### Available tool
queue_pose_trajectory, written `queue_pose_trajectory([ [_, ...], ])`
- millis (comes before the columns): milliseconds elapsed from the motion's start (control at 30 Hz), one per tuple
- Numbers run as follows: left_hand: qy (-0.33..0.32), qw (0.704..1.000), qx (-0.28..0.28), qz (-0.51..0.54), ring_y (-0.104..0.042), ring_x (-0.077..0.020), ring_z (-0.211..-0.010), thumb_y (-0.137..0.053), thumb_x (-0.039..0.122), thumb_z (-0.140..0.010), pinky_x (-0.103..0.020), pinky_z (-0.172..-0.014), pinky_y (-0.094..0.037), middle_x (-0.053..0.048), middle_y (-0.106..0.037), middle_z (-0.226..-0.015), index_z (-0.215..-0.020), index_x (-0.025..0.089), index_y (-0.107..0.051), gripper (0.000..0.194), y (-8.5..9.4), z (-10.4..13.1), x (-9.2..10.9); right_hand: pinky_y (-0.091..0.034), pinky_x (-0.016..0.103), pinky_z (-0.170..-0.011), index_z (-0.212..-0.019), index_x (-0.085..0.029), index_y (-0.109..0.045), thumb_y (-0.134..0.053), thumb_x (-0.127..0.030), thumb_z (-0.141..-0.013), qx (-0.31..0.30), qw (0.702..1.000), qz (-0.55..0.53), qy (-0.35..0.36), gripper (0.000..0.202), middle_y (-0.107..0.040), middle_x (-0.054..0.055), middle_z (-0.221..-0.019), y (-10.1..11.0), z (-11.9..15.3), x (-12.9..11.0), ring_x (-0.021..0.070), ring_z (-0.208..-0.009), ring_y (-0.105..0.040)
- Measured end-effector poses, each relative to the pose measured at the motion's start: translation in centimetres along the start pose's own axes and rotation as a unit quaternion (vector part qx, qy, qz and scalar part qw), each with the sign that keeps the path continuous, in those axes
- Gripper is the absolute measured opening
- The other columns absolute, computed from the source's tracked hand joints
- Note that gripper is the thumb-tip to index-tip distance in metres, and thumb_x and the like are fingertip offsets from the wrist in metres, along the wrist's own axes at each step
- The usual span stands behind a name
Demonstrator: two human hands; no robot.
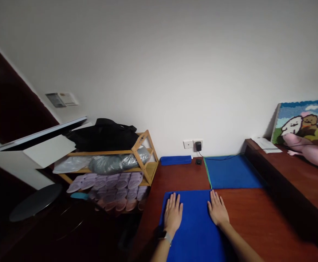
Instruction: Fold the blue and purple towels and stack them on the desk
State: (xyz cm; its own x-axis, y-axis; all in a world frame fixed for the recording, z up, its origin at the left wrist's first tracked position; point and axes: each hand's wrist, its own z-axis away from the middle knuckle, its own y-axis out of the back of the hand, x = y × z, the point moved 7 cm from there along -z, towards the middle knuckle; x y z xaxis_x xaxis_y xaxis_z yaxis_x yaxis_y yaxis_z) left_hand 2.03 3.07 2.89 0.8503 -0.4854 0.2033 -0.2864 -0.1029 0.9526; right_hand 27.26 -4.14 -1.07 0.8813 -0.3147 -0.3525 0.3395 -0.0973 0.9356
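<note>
At the bottom centre of the frame, your left hand and your right hand lay palm down on the blue cloth, near its two side edges, fingers extended and pinching nothing. The cloth was flat on the reddish-brown table, just below the green-edged blue mat and the folded blue bundle at centre right and centre

I can't read any text, label, brand, number or sign anywhere in my head view.
</note>
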Motion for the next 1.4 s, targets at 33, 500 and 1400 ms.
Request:
queue_pose_trajectory([
  [33, -0.034, 0.999, -0.007, 0.013, -0.028, -0.0264, -0.154, -0.029, 0.043, -0.107, -0.051, -0.125, -0.027, -0.008, -0.033, -0.166, -0.159, 0.024, -0.034, 0.056, -0.5, -0.8, 2.6, -0.008, 0.043, -0.128, -0.161, -0.008, -0.023, -0.017, -0.046, -0.101, 0.0, 1.0, -0.002, 0.0, 0.071, -0.02, 0.008, -0.168, 0.1, 0.0, 0.0, 0.0214, -0.157, -0.014],
  [500, -0.047, 0.998, -0.047, 0.015, -0.026, -0.0248, -0.154, -0.027, 0.051, -0.107, -0.05, -0.126, -0.025, -0.005, -0.028, -0.168, -0.16, 0.033, -0.028, 0.056, -3.3, -2.0, 3.7, -0.011, 0.043, -0.127, -0.161, -0.007, -0.022, -0.015, -0.044, -0.1, 0.002, 0.999, 0.048, 0.006, 0.071, -0.019, 0.008, -0.169, -1.2, 0.0, 0.6, 0.0224, -0.157, -0.013],
  [1400, -0.126, 0.989, -0.056, 0.046, -0.026, -0.0184, -0.154, -0.019, 0.048, -0.108, -0.043, -0.127, -0.026, -0.002, -0.032, -0.166, -0.161, 0.029, -0.027, 0.057, -4.0, -1.7, 12.7, -0.009, 0.043, -0.127, -0.16, -0.008, -0.025, -0.02, -0.038, -0.1, -0.02, 0.996, 0.086, 0.017, 0.067, -0.018, 0.008, -0.169, -0.6, 0.1, 0.2, 0.0227, -0.157, -0.013],
])
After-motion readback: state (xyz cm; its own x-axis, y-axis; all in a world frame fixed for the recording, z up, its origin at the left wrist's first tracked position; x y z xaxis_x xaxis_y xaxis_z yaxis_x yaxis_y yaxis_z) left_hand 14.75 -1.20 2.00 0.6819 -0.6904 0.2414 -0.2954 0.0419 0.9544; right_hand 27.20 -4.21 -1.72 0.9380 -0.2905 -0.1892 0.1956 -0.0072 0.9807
